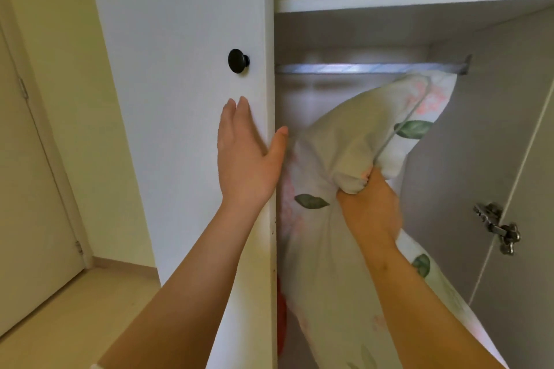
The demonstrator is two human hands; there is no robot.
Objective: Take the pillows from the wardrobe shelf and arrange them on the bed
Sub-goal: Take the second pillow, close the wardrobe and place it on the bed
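- Right hand (370,204) is clenched on a bunched fold of the floral pillow (344,153), held tilted in the open wardrobe below the rail (359,68).
- Left hand (245,156), at nine o'clock from the pillow, lies spread flat against the closed door (180,69), below its black knob (238,60).

— What's at nine o'clock?
— A cream wall (90,99), a closed door (27,219), pale floor (75,308) below.
— And at three o'clock?
— A white cupboard side (479,159) with a metal hinge (497,228), a rail (371,68) at twelve.

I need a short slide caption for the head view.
Right hand pulls floral pillow from wardrobe; left hand rests on door.
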